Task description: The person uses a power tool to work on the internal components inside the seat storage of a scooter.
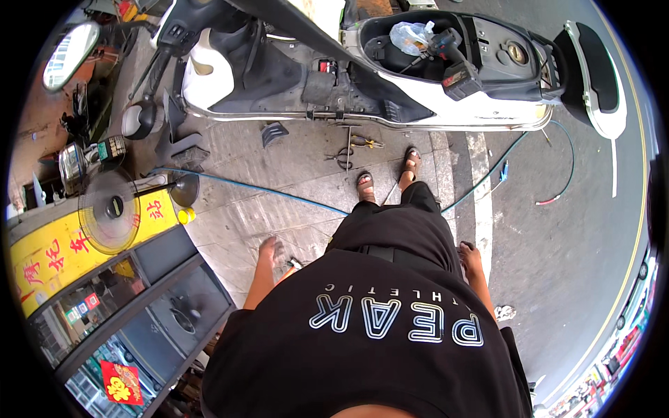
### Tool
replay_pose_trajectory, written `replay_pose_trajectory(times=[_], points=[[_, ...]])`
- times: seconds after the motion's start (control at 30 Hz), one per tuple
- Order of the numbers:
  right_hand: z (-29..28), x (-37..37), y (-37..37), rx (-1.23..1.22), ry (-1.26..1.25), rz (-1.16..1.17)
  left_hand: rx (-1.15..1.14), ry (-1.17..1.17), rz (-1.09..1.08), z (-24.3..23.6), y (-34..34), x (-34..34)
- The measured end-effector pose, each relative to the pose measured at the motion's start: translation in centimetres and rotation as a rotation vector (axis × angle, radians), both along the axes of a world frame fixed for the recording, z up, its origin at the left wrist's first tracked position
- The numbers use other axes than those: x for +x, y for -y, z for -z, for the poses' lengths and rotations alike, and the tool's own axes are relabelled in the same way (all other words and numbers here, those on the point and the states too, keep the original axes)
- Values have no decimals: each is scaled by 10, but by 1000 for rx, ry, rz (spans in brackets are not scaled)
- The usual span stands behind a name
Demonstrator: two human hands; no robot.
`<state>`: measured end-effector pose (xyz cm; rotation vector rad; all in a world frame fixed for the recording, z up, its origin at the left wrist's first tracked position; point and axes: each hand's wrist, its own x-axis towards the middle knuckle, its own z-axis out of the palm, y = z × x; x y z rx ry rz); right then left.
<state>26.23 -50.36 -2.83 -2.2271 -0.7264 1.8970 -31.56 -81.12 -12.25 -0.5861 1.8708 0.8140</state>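
My left hand (270, 248) hangs at my side, holding nothing; its fingers look apart, somewhat blurred. Close by, an orange-handled tool with a metal head (294, 264) shows partly from behind my shirt. On the other side my right hand (468, 253) hangs beside my trousers with fingers loosely bent and nothing visible in it. Ahead stands a white and black scooter (481, 106), its seat compartment uncovered. A cordless power tool (446, 47) with a chunky battery rests over the compartment, next to a clear plastic bag (411, 37). Neither hand touches the scooter.
Yellow-handled pliers (366, 142) and a black-handled hand tool (341, 157) lie before my feet, near a black plastic piece (274, 134). A blue hose (258, 187) crosses the pavement. At left are a fan (115, 207) and a yellow sign (52, 261); a road (592, 230) runs right.
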Motion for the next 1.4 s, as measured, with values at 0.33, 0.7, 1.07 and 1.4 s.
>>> replay_pose_trajectory(times=[0.33,0.7,1.07,1.4], points=[[-13,14,1,158,25,24,479,-138,434,-70,-179,-9],[-17,14,209,-189,80,177,134,107,679,-5,-96,-44],[-6,18,216,-119,35,278,316,89,804,-34,-190,-1],[5,27,317,-20,-50,477,233,-14,944,-24,-159,13]])
